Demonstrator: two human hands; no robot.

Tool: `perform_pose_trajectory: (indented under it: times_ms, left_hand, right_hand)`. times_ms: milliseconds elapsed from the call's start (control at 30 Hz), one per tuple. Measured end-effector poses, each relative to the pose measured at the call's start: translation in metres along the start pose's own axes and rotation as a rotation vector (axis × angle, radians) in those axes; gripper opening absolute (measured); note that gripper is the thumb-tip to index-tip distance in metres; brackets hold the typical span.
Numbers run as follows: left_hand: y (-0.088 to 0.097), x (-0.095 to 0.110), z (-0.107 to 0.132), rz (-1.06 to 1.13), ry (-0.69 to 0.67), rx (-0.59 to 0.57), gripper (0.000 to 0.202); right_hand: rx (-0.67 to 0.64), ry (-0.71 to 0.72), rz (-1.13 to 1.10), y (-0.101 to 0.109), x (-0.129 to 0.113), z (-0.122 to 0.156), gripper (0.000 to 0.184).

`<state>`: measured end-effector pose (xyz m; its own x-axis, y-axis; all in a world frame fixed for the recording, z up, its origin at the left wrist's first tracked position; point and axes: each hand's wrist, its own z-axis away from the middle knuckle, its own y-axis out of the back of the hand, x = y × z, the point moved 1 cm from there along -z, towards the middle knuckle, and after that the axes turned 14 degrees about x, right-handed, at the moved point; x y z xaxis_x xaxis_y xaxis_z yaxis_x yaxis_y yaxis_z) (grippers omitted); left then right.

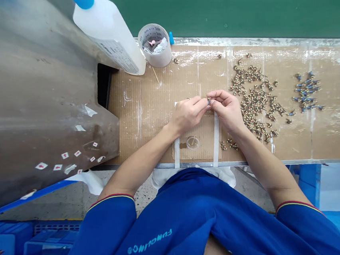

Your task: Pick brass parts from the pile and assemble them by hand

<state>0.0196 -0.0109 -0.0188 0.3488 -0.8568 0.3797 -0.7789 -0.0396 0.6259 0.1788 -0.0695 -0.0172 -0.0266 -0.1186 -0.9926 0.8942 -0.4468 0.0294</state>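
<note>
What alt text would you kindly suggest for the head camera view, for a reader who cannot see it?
A person's bare left hand and bare right hand pinch a tiny blue-tipped part over a brown cardboard-covered bench. Small brass-coloured parts and blue-tipped parts lie scattered to the right; a white plastic bottle stands at the far left.

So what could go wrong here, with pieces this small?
The tiny part pinched between the left hand and right hand could slip and be hard to spot on the cardboard sheet. The right hand also works close to the loose pile of small brownish parts, so a careless nudge might scatter them, possibly into the blue-tipped parts lying nearby.
</note>
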Motion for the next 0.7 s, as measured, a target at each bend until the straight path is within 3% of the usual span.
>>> perform_pose_trajectory:
  times_ms: [433,700]
  left_hand:
    - [-0.0014,-0.0015,0.0023,0.061,0.031,0.017,0.047]
    - [-0.0035,-0.0023,0.0038,0.059,0.031,0.010,0.050]
  right_hand:
    - [0.007,-0.062,-0.102,-0.0022,-0.0074,0.0014,0.034]
    - [-0.013,-0.047,-0.089,-0.0011,-0.0071,0.0024,0.031]
